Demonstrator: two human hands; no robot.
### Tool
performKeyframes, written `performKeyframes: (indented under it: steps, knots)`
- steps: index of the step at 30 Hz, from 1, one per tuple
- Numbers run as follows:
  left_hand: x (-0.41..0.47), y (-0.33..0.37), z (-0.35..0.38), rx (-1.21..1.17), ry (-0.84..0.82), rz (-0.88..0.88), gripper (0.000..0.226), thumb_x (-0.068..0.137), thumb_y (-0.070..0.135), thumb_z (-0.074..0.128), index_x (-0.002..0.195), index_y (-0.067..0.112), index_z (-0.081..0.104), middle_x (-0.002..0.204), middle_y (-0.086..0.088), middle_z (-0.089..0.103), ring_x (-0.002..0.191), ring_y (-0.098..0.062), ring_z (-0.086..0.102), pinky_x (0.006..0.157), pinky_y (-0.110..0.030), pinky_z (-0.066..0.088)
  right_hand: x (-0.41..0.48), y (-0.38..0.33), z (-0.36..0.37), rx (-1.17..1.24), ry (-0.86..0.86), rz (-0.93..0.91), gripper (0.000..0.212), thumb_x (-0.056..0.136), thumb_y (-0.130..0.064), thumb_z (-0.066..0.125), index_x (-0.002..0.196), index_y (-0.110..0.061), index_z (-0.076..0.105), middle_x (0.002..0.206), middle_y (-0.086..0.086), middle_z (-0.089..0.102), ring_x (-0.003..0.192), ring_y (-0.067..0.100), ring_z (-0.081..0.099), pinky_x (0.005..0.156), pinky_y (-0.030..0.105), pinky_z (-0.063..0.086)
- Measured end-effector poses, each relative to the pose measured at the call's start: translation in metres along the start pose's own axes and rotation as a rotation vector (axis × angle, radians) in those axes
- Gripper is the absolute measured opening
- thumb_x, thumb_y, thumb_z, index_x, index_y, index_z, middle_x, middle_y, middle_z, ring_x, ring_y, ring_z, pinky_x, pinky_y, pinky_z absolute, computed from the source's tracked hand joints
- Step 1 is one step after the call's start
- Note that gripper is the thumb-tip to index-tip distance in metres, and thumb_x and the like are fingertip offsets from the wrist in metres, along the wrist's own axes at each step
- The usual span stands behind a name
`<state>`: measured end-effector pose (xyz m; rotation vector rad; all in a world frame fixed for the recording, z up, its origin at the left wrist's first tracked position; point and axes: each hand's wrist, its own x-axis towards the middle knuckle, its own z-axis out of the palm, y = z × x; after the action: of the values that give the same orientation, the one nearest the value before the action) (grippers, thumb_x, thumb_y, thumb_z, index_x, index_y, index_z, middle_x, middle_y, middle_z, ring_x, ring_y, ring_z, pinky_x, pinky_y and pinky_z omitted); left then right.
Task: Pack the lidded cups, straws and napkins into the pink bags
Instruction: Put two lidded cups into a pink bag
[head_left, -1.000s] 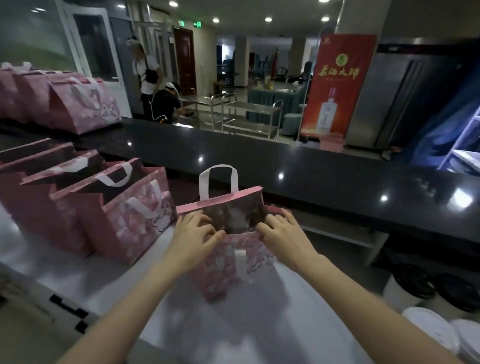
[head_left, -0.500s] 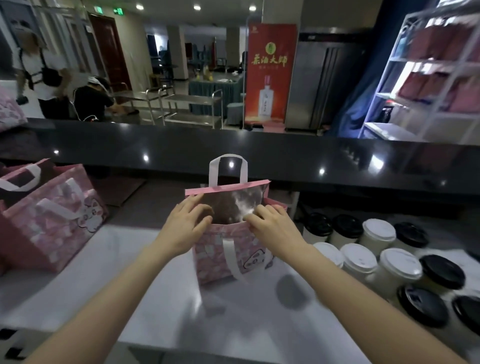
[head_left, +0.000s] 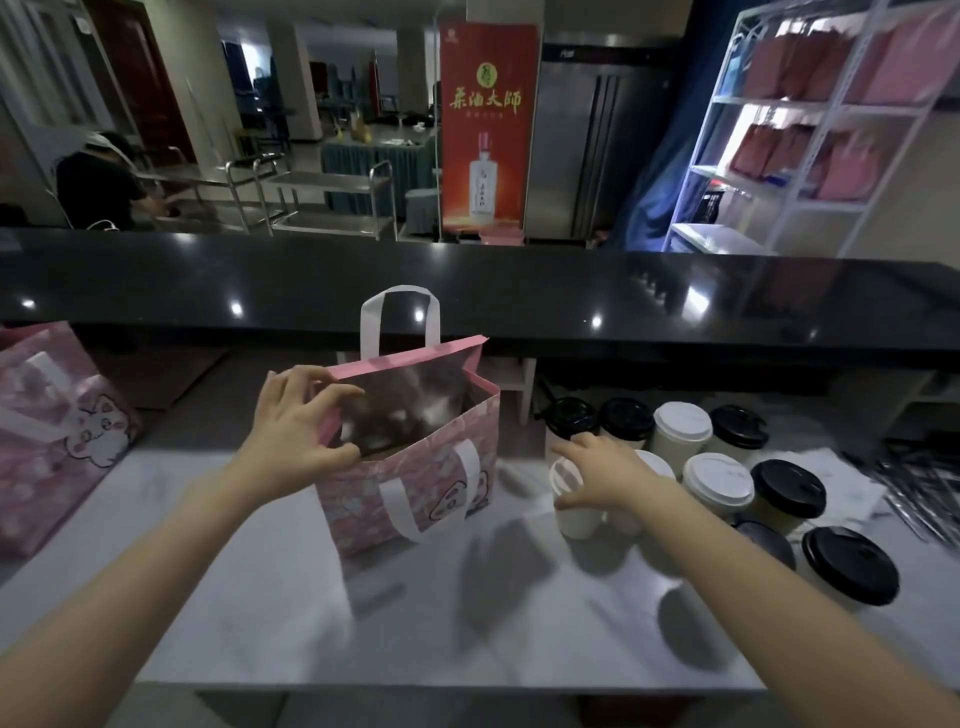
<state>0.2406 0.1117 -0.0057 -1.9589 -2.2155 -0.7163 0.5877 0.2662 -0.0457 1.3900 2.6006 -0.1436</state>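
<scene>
The left hand (head_left: 304, 423) pinches the near left rim of the pink bag (head_left: 415, 486). Its thumb is inside the mouth, its fingers are outside, and it holds the bag open. The bag stands upright just right of that hand, between the two hands. Its far white handle (head_left: 400, 325) sticks up, and its near handle hangs down the front over a cartoon face.

The right hand (head_left: 605, 473) is off the bag, just to its right. Its fingers are curled down over the white lid of a cup (head_left: 574, 519), with the thumb at the near edge of the lid. The cup stands upright on the table (head_left: 415, 623), apart from the bag.

The other lidded cups (head_left: 718, 480) stand in a cluster just right of and beyond this hand. Some have black lids and some have white, and all are upright and close together. Further right, thin dark sticks (head_left: 919, 493) lie on white paper, too blurred to tell what they are.

Well to the left of the left hand stands a second pink bag (head_left: 57, 431), cut off by the frame edge. Beyond both hands a glossy black counter (head_left: 467, 291) runs across. Behind it are a red banner (head_left: 485, 130) and, far right, a white shelf rack (head_left: 810, 171) holding more pink bags.
</scene>
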Motion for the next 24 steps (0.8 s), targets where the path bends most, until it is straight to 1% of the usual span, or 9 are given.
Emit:
performKeyframes:
  steps: [2, 4, 6, 9, 12, 16, 19, 22, 24]
  knots:
    - [0.004, 0.001, 0.000, 0.019, -0.037, 0.013, 0.074, 0.057, 0.059, 0.051, 0.127, 0.036, 0.053, 0.139, 0.004, 0.028, 0.139, -0.024, 0.010, 0.118, -0.056, 0.007, 0.001, 0.003, 0.009, -0.014, -0.035, -0.008, 0.085, 0.074, -0.056, 0.066, 0.147, -0.034, 0.029, 0.146, 0.004, 0.039, 0.130, 0.030, 0.041, 0.104, 0.041, 0.034]
    - [0.006, 0.000, -0.001, 0.019, -0.137, 0.009, 0.078, 0.058, 0.058, 0.056, 0.133, 0.040, 0.046, 0.151, 0.008, 0.019, 0.145, -0.018, -0.002, 0.119, -0.051, -0.006, 0.002, 0.004, 0.014, -0.043, -0.032, -0.024, 0.081, 0.075, -0.051, 0.064, 0.147, -0.034, 0.029, 0.144, 0.004, 0.040, 0.128, 0.030, 0.042, 0.105, 0.042, 0.035]
    - [0.006, -0.001, -0.002, 0.004, -0.225, 0.005, 0.083, 0.058, 0.060, 0.055, 0.138, 0.042, 0.040, 0.157, 0.012, 0.013, 0.146, -0.013, -0.009, 0.116, -0.046, -0.014, 0.004, 0.006, 0.016, -0.073, -0.007, -0.040, 0.080, 0.076, -0.046, 0.066, 0.146, -0.034, 0.031, 0.139, 0.004, 0.041, 0.125, 0.029, 0.044, 0.104, 0.041, 0.036]
    - [0.002, 0.001, -0.002, 0.019, -0.262, 0.021, 0.087, 0.062, 0.062, 0.056, 0.144, 0.042, 0.032, 0.160, 0.014, 0.007, 0.146, -0.010, -0.015, 0.114, -0.045, -0.018, 0.006, 0.011, 0.016, -0.097, 0.003, -0.073, 0.080, 0.074, -0.040, 0.070, 0.145, -0.036, 0.034, 0.133, 0.000, 0.039, 0.119, 0.026, 0.045, 0.102, 0.036, 0.036]
    - [-0.002, 0.004, -0.002, 0.116, -0.295, 0.036, 0.095, 0.066, 0.068, 0.055, 0.150, 0.042, 0.018, 0.161, 0.014, -0.003, 0.144, -0.011, -0.024, 0.111, -0.046, -0.022, 0.005, 0.014, 0.018, -0.064, -0.003, -0.081, 0.080, 0.070, -0.035, 0.071, 0.142, -0.038, 0.037, 0.133, -0.001, 0.037, 0.113, 0.025, 0.049, 0.092, 0.034, 0.041]
    - [-0.010, 0.008, -0.002, 0.204, -0.313, 0.032, 0.105, 0.070, 0.077, 0.056, 0.152, 0.037, 0.004, 0.161, 0.014, -0.010, 0.141, -0.010, -0.031, 0.111, -0.050, -0.025, 0.001, 0.014, 0.021, -0.072, -0.011, -0.095, 0.078, 0.071, -0.030, 0.068, 0.142, -0.039, 0.036, 0.142, -0.002, 0.037, 0.119, 0.024, 0.046, 0.094, 0.032, 0.042]
    - [-0.014, 0.010, -0.003, 0.214, -0.286, 0.021, 0.106, 0.070, 0.082, 0.047, 0.154, 0.032, 0.004, 0.162, 0.013, -0.007, 0.139, -0.008, -0.032, 0.111, -0.048, -0.025, -0.006, 0.010, 0.012, -0.058, 0.032, -0.113, 0.078, 0.071, -0.034, 0.069, 0.142, -0.038, 0.037, 0.142, -0.006, 0.040, 0.120, 0.021, 0.046, 0.095, 0.031, 0.042]
    - [-0.017, 0.008, -0.004, 0.214, -0.279, 0.006, 0.099, 0.070, 0.079, 0.036, 0.153, 0.030, 0.012, 0.162, 0.012, -0.006, 0.143, -0.011, -0.027, 0.112, -0.048, -0.022, -0.020, 0.004, -0.013, -0.038, 0.127, -0.129, 0.081, 0.070, -0.042, 0.070, 0.143, -0.037, 0.037, 0.142, -0.007, 0.038, 0.122, 0.020, 0.043, 0.099, 0.031, 0.039]
    - [-0.017, 0.008, -0.005, 0.205, -0.288, -0.008, 0.096, 0.070, 0.075, 0.036, 0.152, 0.030, 0.018, 0.162, 0.011, -0.006, 0.145, -0.013, -0.025, 0.114, -0.048, -0.019, -0.031, 0.000, -0.038, -0.002, 0.198, -0.147, 0.081, 0.069, -0.041, 0.072, 0.142, -0.037, 0.038, 0.142, -0.006, 0.038, 0.122, 0.020, 0.042, 0.103, 0.033, 0.037]
